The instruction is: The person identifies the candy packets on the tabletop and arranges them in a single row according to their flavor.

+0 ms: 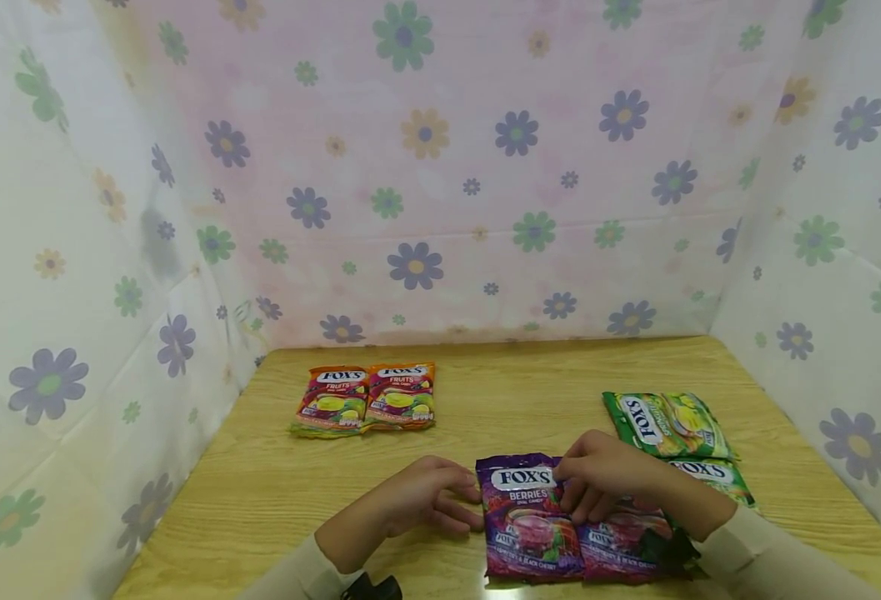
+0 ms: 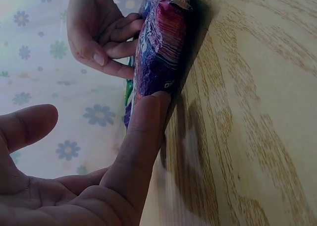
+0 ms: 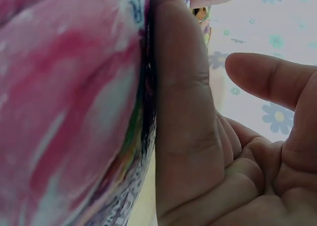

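Two purple Fox's Berries candy bags lie side by side near the front of the table. My left hand (image 1: 425, 500) is at the outer edge of the left berries bag (image 1: 526, 525). In the left wrist view, a fingertip of it touches the bag's end (image 2: 161, 52), with the thumb held apart. My right hand (image 1: 608, 475) lies over the right berries bag (image 1: 623, 546) and covers its upper part, fingertips near the seam between the two bags. In the right wrist view, a straight finger (image 3: 183, 102) rests along a bag's side, thumb away from it.
Two orange Fox's Fruits bags (image 1: 365, 400) lie side by side at the back left of the wooden table (image 1: 275, 517). At the right are two green Fox's bags, one turned sideways (image 1: 673, 425), the other (image 1: 718, 473) partly behind my right wrist. Flowered cloth (image 1: 478, 208) surrounds the table.
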`<state>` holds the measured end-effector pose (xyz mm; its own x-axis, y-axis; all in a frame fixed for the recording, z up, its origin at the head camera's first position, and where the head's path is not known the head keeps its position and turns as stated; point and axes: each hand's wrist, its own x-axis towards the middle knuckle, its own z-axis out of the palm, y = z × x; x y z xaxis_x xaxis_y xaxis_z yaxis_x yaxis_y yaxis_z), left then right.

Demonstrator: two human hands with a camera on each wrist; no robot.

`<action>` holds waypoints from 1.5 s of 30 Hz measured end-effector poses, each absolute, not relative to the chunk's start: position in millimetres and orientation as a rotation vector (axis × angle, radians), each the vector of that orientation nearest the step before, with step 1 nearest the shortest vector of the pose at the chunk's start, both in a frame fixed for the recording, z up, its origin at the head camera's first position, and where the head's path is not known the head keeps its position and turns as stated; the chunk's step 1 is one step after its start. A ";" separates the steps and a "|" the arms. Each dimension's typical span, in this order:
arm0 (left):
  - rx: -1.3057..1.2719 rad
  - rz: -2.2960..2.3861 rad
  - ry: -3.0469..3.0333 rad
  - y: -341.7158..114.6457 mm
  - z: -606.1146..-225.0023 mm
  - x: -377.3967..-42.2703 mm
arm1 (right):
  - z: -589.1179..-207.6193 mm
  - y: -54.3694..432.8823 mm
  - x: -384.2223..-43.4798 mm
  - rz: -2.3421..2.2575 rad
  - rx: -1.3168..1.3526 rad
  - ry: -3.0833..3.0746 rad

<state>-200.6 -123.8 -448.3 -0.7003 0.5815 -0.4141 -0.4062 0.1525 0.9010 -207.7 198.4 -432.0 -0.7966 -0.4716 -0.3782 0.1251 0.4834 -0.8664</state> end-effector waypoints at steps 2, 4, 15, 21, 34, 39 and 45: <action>0.170 1.655 1.674 -123.6 -447.4 -200.1 | -431.8 197.0 -207.2 -1.315 -0.278 2.146; 0.168 1.658 1.674 -123.6 -447.0 -199.7 | -432.0 195.9 -207.0 -1.313 -0.270 2.146; 0.151 1.668 1.678 -125.8 -448.2 -200.9 | -435.2 192.4 -209.6 -1.322 -0.298 2.131; 0.139 1.662 1.688 -129.1 -448.3 -202.2 | -434.7 188.2 -210.1 -1.342 -0.289 2.121; 0.129 1.650 1.704 -142.1 -449.7 -205.3 | -433.3 179.4 -212.7 -1.340 -0.307 2.099; 0.137 1.626 1.653 -146.7 -451.3 -204.0 | -431.6 184.0 -211.5 -1.310 -0.283 2.141; 0.157 1.594 1.623 -147.7 -451.1 -202.1 | -433.2 187.3 -209.1 -1.283 -0.219 2.177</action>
